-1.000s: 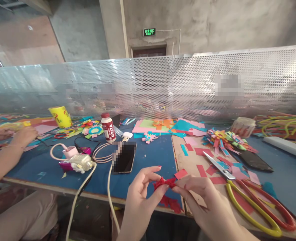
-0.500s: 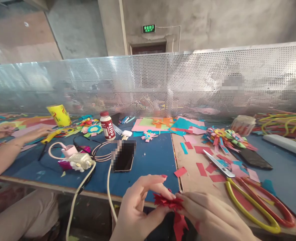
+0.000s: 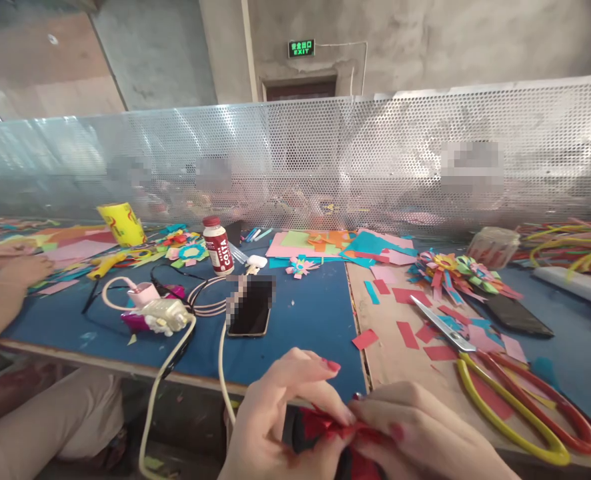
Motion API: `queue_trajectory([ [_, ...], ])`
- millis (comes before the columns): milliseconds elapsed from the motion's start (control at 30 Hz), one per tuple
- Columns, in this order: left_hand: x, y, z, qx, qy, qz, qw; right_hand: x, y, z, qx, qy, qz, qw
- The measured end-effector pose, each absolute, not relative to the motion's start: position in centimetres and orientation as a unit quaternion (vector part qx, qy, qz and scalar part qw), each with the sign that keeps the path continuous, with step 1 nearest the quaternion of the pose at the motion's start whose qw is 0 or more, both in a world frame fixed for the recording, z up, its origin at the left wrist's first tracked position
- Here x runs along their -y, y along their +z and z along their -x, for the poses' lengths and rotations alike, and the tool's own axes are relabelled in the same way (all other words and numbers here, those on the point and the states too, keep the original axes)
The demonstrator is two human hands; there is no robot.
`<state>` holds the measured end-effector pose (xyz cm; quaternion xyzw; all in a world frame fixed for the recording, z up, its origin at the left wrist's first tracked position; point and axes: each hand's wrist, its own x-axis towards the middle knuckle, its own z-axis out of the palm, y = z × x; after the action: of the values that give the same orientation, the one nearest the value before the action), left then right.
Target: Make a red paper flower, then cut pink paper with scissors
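Observation:
Both my hands work a crumpled red paper piece (image 3: 325,427) at the bottom edge of the view, just off the near table edge. My left hand (image 3: 280,420) curls round it from the left, index finger raised, thumb pressing on the paper. From the right, my right hand (image 3: 425,440) pinches the same piece with closed fingers. Much of the paper is hidden between my fingers. A large pair of scissors (image 3: 495,373) with yellow and red handles lies on the brown board (image 3: 390,360) to the right.
A phone (image 3: 249,310), a cable (image 3: 220,360), a bottle (image 3: 218,245) and a yellow roll (image 3: 120,225) lie on the blue table (image 3: 305,313). Paper flowers (image 3: 455,270) and coloured scraps sit farther back. Another person's arm (image 3: 5,280) rests at the left. A perforated metal screen (image 3: 325,160) closes off the back.
My hands have pulled the red paper down and toward me, off the table edge, and closed more tightly round it. The other person's hand at the left has shifted.

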<state>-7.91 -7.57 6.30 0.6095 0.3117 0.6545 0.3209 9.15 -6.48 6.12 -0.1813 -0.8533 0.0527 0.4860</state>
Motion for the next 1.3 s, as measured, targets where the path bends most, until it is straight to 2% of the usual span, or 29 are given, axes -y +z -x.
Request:
queue_trajectory([
  [67,7.6,6.2,7.9,-0.343,0.657,-0.572,0.351,6.1,6.2,-8.8,0.834,0.101,0.192,0.507],
  [167,7.4,6.1,8.0,-0.362,0.644,-0.554,0.383,5.7,6.8,-8.4,0.839,0.153,0.196,0.484],
  [467,6.8,6.0,7.8,-0.364,0.635,-0.541,0.414,5.7,8.4,-8.7,0.834,0.159,0.253,0.464],
  [667,7.1,6.5,7.6,-0.388,0.640,-0.560,0.356,5.6,8.4,-9.0,0.839,0.183,0.260,0.442],
  [967,6.9,6.3,7.9,-0.353,0.641,-0.612,0.301,5.7,9.1,-9.4,0.868,0.085,0.236,0.428],
  [1167,6.9,6.7,7.9,-0.377,0.598,-0.632,0.317,5.4,9.6,-9.1,0.870,0.068,0.237,0.427],
  [1300,6.5,6.5,7.7,-0.443,0.591,-0.590,0.327,4.6,9.4,-9.7,0.845,0.126,0.307,0.420],
])
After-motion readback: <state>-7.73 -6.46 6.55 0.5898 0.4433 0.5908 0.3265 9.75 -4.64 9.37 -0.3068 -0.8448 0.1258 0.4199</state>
